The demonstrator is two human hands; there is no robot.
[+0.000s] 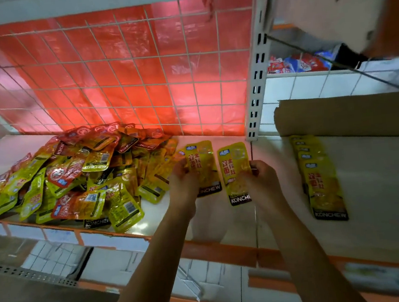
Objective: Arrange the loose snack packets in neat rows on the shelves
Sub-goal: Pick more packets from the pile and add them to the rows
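A loose heap of yellow and red snack packets (73,176) covers the left part of the white shelf (225,217). My left hand (182,177) grips one yellow packet (203,165) by its left edge, just right of the heap. My right hand (260,176) pinches a second yellow packet (235,169) along its right side. Both packets are upright, label facing me, side by side above the shelf. On the neighbouring shelf to the right lies a neat overlapping row of yellow packets (319,172).
A white wire grid (123,67) with red plastic behind it backs the shelf. A slotted white upright (256,90) divides the two bays. A cardboard sheet (347,115) stands behind the row. Red and blue packets (297,64) lie further back on the right.
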